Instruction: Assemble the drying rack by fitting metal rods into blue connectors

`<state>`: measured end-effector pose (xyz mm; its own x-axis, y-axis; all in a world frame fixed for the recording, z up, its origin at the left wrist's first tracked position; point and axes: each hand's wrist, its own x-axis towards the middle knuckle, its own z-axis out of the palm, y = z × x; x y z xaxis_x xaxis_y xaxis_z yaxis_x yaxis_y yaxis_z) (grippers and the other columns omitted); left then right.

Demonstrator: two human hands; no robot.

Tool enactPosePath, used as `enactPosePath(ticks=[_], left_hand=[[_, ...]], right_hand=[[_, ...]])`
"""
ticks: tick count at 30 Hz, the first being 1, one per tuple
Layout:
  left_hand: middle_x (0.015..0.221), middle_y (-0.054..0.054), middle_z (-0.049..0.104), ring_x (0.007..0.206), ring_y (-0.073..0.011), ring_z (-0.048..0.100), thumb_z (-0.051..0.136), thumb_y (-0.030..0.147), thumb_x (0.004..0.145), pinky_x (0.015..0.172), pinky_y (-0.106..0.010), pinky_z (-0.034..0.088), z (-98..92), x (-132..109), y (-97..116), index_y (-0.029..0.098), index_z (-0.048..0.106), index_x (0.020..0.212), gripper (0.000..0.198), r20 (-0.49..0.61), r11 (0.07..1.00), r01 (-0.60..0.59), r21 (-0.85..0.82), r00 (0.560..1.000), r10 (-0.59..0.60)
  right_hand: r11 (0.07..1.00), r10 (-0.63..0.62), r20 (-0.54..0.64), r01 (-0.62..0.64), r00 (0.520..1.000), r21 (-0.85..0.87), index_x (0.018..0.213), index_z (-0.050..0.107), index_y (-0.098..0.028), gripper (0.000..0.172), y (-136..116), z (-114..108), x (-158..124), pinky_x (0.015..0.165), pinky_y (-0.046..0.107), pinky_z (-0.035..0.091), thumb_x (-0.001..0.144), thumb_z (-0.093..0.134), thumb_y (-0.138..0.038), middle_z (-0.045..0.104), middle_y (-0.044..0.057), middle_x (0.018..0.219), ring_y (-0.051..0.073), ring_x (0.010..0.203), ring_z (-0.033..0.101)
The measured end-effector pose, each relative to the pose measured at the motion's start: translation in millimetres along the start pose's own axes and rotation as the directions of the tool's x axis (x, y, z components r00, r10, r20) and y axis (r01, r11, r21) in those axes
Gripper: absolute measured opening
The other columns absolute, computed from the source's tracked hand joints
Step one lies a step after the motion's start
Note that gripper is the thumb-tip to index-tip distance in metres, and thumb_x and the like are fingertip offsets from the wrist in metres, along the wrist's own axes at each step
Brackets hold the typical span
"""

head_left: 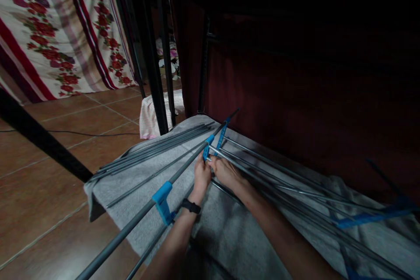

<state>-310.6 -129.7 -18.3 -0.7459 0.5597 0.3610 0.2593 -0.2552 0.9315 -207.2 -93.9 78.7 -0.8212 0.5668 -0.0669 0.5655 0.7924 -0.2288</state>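
My left hand, with a dark band on its wrist, is closed around the lower part of a blue plastic connector. Beside it my right hand pinches the end of a thin metal tube against this connector; the fingers hide part of the joint. A long grey tube runs through the connector's top. Nearer to me, another blue connector joins that tube to a lower one. Farther off, a third blue connector sits near the tube's far end. Several metal tubes stretch out to the right.
Loose grey tubes lie on the left of the grey blanket. Dark metal posts stand behind, and a dark red cloth hangs at the back. A blue piece lies far right. A floral curtain hangs left.
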Motion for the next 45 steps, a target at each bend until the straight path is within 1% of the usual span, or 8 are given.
enactPosePath(ticks=[10,16,23,28,32,37,41,45], left_hand=[[0.081,-0.005,0.066,0.076,-0.0212,0.06,0.055,0.022,0.069,0.085,-0.037,0.052,0.4,3,-14,0.019,0.063,0.086,0.019,-0.087,0.997,0.017,0.074,0.996,-0.011],[0.079,-0.002,0.063,0.073,-0.0194,0.056,0.059,0.032,0.07,0.082,-0.037,0.052,-5.2,7,-11,0.018,0.062,0.091,0.026,0.017,0.996,-0.025,0.081,1.0,0.023],[0.133,-0.015,0.056,0.124,-0.0324,0.054,0.064,0.038,0.076,0.11,-0.051,0.043,-32.8,-35,-27,0.019,0.05,0.139,0.067,-0.035,0.964,-0.018,0.264,0.999,0.029],[0.123,-0.014,0.061,0.113,-0.0339,0.062,0.054,0.04,0.084,0.101,-0.055,0.05,-59.1,-100,-37,0.022,0.062,0.126,0.046,0.168,0.926,-0.055,0.374,0.986,-0.01],[0.112,-0.005,0.069,0.108,-0.0271,0.065,0.051,0.031,0.09,0.099,-0.045,0.053,-48.0,-129,15,0.031,0.07,0.11,0.028,0.377,0.929,-0.292,0.229,0.906,0.192],[0.105,-0.004,0.07,0.101,-0.0213,0.067,0.054,0.021,0.092,0.092,-0.036,0.055,-0.9,-114,129,0.028,0.074,0.101,0.023,0.33,0.889,-0.458,0.021,0.842,0.426],[0.102,-0.004,0.069,0.1,-0.0182,0.066,0.053,0.024,0.094,0.091,-0.032,0.054,44.9,-64,208,0.02,0.074,0.098,0.022,0.167,0.871,-0.487,-0.066,0.855,0.491],[0.092,-0.003,0.068,0.094,-0.0161,0.067,0.041,0.024,0.097,0.088,-0.032,0.052,98.6,8,254,0.011,0.071,0.106,0.034,0.372,0.853,-0.515,-0.089,0.777,0.508]], right_hand=[[0.999,0.031,-0.043,-0.029,0.999,0.041,0.127,0.06,-0.021,0.04,-2,1,3,0.079,0.029,0.052,0.105,0.032,-0.039,0.075,0.011,0.108,0.022,0.1,0.071],[0.999,0.046,-0.115,-0.045,0.992,0.013,0.14,0.05,-0.017,0.05,-8,0,-4,0.086,0.038,0.055,0.105,0.031,-0.047,0.073,0.013,0.111,0.025,0.101,0.069],[0.977,-0.079,-0.394,0.15,0.916,0.152,0.144,0.049,-0.025,0.042,-12,21,-120,0.115,0.038,0.041,0.103,0.038,-0.026,0.057,0.007,0.145,0.02,0.134,0.049],[0.597,0.375,-0.254,-0.022,0.891,0.802,0.114,0.072,-0.032,0.032,18,64,-215,0.086,0.035,0.059,0.101,0.045,-0.04,0.077,0.002,0.101,0.02,0.092,0.071],[0.369,0.562,-0.277,0.064,0.779,0.927,0.104,0.075,-0.026,0.031,49,30,-256,0.074,0.034,0.059,0.094,0.057,-0.049,0.076,0.004,0.084,0.019,0.076,0.07],[0.521,0.67,-0.505,0.141,0.543,0.842,0.105,0.074,-0.022,0.03,90,-65,-255,0.076,0.032,0.056,0.091,0.059,-0.044,0.076,0.005,0.088,0.017,0.078,0.067],[0.57,0.587,-0.477,0.083,0.654,0.817,0.103,0.073,-0.018,0.03,123,-113,-223,0.072,0.028,0.054,0.087,0.06,-0.039,0.076,0.005,0.088,0.015,0.076,0.065],[0.648,0.461,-0.286,-0.099,0.84,0.755,0.107,0.072,-0.016,0.029,153,-138,-183,0.073,0.025,0.051,0.087,0.057,-0.032,0.075,0.004,0.088,0.014,0.077,0.066]])
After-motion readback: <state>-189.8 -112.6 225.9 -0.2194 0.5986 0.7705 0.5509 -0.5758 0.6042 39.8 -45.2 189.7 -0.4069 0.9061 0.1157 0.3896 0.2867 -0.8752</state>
